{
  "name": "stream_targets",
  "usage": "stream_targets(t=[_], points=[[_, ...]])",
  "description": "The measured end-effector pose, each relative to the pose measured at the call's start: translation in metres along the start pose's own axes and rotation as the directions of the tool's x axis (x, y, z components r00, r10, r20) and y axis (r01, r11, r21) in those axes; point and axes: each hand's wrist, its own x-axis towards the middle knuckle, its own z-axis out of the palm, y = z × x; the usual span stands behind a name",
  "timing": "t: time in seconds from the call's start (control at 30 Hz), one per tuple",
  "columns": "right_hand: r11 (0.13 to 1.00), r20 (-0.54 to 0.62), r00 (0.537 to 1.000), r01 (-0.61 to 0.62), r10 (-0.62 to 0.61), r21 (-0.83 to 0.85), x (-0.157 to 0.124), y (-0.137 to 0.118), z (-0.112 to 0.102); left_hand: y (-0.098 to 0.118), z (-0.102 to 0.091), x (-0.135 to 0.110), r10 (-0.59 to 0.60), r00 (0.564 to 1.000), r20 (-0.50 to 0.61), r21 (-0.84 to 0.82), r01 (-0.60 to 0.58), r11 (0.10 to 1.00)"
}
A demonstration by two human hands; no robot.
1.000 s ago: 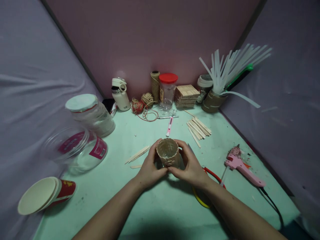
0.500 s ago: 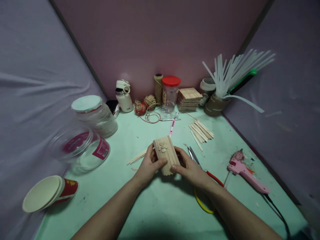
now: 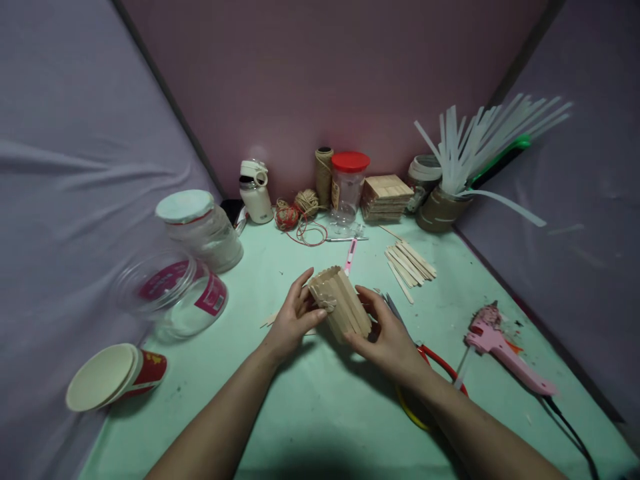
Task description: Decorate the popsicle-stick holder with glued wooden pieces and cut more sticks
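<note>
A small hollow holder made of popsicle sticks (image 3: 345,308) is held tilted above the table, its scalloped open end facing up and left. A flower-like cluster of small pale discs sits on its side. My left hand (image 3: 295,319) grips the holder's left side, thumb near the flower. My right hand (image 3: 383,335) holds its lower right side, with the thumb on the front. Scissors (image 3: 425,353) with red and yellow handles lie beneath my right forearm, partly hidden. A few loose sticks (image 3: 269,321) lie behind my left hand.
A pink glue gun (image 3: 507,353) with a cord lies at right. Wooden sticks (image 3: 410,262) and a pink cutter (image 3: 351,255) lie beyond the hands. Paper cups (image 3: 105,380), plastic tubs (image 3: 200,303) and a jar (image 3: 205,230) stand at left; glue sticks (image 3: 455,157) fill a back-right pot.
Both hands have turned the stick holder, so its open top now shows and its flower side is tilted leftward. The camera view has shifted slightly left.
</note>
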Motion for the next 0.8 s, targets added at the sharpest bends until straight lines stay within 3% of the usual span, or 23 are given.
stream_targets(t=[0.33, 0.53, 0.8], points=[[0.957, -0.068, 0.967, 0.228, -0.244, -0.181, 0.000, 0.007, 0.002, 0.010, -0.003, -0.001, 0.022, 0.994, 0.108, -0.042, -0.018, 0.999], [0.931, -0.084, 0.946, 0.289, -0.314, -0.223, -0.002, 0.004, 0.001, 0.015, -0.006, -0.002, 0.039, 0.989, 0.142, -0.018, -0.037, 0.999], [0.912, -0.076, 0.932, 0.328, -0.356, -0.248, -0.002, 0.005, 0.001, 0.017, -0.006, -0.003, 0.037, 0.993, 0.109, 0.004, -0.038, 0.999]])
